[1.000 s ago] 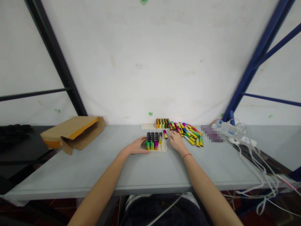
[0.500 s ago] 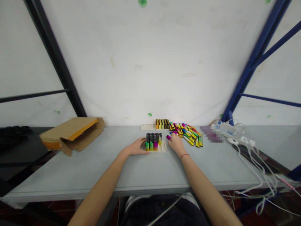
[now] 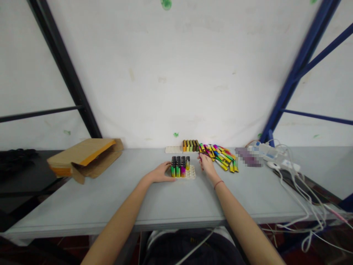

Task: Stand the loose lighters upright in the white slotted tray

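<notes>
Near the middle of the table, a white tray with holes (image 3: 191, 173) carries upright lighters (image 3: 178, 170) with black tops and shiny green, yellow or purple bodies. One lighter (image 3: 188, 163) in it has a plain see-through yellow body. My left hand (image 3: 161, 173) grips the tray at its left side, thumb along the front and fingers behind. To the right of the tray, my right hand (image 3: 206, 165) is closed in a pinch on a shiny purple piece, mostly hidden by the fingers. It is at the left edge of a pile of shiny multicoloured slim pieces (image 3: 222, 157).
Against the wall stand a block of gold-topped lighters (image 3: 190, 145) and a white holed tray (image 3: 173, 149). An open cardboard box (image 3: 85, 156) lies at the left. A pixelated purple item (image 3: 249, 157), power strips (image 3: 271, 152) and loose white cables (image 3: 300, 184) are at the right.
My right hand has shifted slightly, and the purple piece that stuck out to the left of its fingertips is now turned more upright. My left hand and the tray have stayed put.
</notes>
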Tool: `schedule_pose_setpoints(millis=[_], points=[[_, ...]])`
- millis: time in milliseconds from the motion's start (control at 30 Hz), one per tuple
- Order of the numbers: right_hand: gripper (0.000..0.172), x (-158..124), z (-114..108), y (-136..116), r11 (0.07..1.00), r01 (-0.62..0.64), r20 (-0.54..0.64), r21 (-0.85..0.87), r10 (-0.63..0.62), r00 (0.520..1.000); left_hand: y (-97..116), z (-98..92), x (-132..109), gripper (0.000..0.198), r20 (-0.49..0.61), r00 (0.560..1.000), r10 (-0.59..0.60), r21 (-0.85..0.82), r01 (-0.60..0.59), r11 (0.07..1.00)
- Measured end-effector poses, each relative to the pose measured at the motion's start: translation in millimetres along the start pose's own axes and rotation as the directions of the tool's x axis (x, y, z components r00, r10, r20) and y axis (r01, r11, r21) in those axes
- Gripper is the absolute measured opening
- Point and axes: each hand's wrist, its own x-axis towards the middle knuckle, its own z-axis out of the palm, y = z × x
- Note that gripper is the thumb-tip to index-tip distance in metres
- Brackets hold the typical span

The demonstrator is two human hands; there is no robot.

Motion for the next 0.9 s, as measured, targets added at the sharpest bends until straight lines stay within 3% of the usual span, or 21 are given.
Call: schedule_pose_setpoints(millis=[167,267,533,900], points=[[0.045,-4.9,1.8,-20.5,0.948,-0.248,0.041,0.201,0.245,0.969,-2.5,0.8,1.0,0.083,0.000,1.000,0.010,-0.003,-0.010,1.000],[0.046,-9.2,1.5,-28.1,0.912,-0.317,0.045,0.262,0.316,0.948,-4.1,1.7,1.8,0.082,-0.009,1.000,0.022,-0.013,-0.023,1.000],[0.042,-10.4,-5.7,-25.9,0.878,-0.318,0.013,0.357,0.336,0.942,-4.5,1.9,1.3,0.081,-0.025,0.999,0.031,-0.039,-0.032,0.999],[0.042,-9.2,-3.0,-20.2,0.896,-0.273,-0.058,0.351,0.311,0.949,-4.7,2.4,2.5,0.081,-0.013,0.999,0.037,0.001,-0.037,0.999]])
